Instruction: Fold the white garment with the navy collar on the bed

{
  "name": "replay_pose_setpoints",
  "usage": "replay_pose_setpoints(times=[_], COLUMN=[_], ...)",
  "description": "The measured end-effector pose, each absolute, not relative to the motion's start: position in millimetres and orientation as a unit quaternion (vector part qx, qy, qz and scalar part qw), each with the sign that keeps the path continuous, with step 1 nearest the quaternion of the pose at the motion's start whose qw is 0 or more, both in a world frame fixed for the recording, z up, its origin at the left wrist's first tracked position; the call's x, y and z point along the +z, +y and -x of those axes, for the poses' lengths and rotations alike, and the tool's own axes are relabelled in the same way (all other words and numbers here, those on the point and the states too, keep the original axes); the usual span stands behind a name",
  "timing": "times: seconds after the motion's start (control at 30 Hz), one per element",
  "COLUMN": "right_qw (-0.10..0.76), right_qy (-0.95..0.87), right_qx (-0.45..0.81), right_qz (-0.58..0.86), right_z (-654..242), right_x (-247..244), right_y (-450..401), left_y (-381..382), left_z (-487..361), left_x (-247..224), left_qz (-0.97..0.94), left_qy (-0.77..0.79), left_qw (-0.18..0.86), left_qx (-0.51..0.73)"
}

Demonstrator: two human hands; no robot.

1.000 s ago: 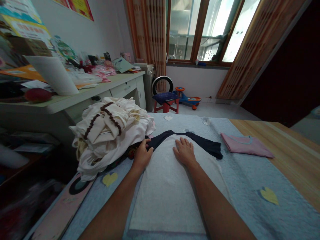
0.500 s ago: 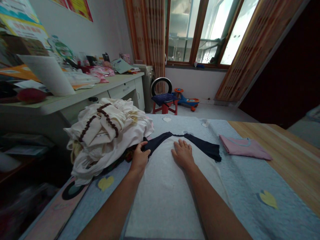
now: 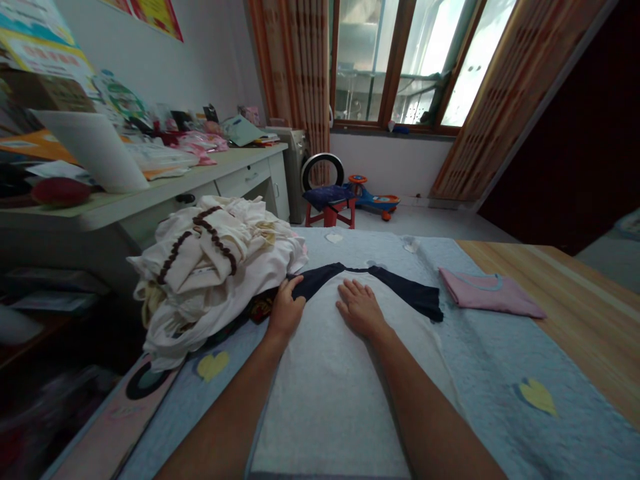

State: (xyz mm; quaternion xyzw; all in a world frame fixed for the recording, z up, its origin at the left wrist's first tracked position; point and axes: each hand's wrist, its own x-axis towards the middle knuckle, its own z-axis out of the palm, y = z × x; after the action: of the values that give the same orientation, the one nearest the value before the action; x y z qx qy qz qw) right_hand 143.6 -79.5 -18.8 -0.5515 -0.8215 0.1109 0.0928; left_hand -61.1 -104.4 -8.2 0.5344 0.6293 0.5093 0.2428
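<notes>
Here we go: a grey T-shirt [image 3: 325,393] with navy raglan sleeves [image 3: 407,293] lies flat on a pale blue heart-print quilt [image 3: 480,400]. The left hand [image 3: 286,310] is right at the shirt's left shoulder, fingers close together and slightly curled on the navy sleeve; whether they're pinching, I can't tell. The right hand [image 3: 361,309] presses flat on the shirt's chest, fingers lightly spread. Hard against the shirt's left side sits a heap of white clothes [image 3: 210,280] with brown trim. To the shirt's right, a folded pink top [image 3: 490,292]; farther off to its left, a cluttered white desk [image 3: 240,175].
</notes>
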Motion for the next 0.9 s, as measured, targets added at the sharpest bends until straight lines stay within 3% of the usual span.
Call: replay_pose_setpoints(times=[0.1,0.2,0.47,0.9], right_qw=[0.09,0.086,0.081,0.117], right_qy=[-0.818,-0.821,-0.848,-0.848], right_qx=[0.112,0.116,0.144,0.087], right_qz=[0.557,0.552,0.503,0.51], right_z=[-141,-138,-112,-76], right_x=[-19,-19,-15,-23], right_y=[-80,-80,-68,-31], left_y=[-101,-98,-91,-91], left_z=[64,67,71,68], left_x=[-9,-12,-26,-27], left_qz=[-0.587,-0.613,-0.636,-0.652], left_qy=[0.639,0.64,0.626,0.589], left_qw=[0.138,0.099,0.089,0.135], left_qx=[0.478,0.453,0.441,0.457])
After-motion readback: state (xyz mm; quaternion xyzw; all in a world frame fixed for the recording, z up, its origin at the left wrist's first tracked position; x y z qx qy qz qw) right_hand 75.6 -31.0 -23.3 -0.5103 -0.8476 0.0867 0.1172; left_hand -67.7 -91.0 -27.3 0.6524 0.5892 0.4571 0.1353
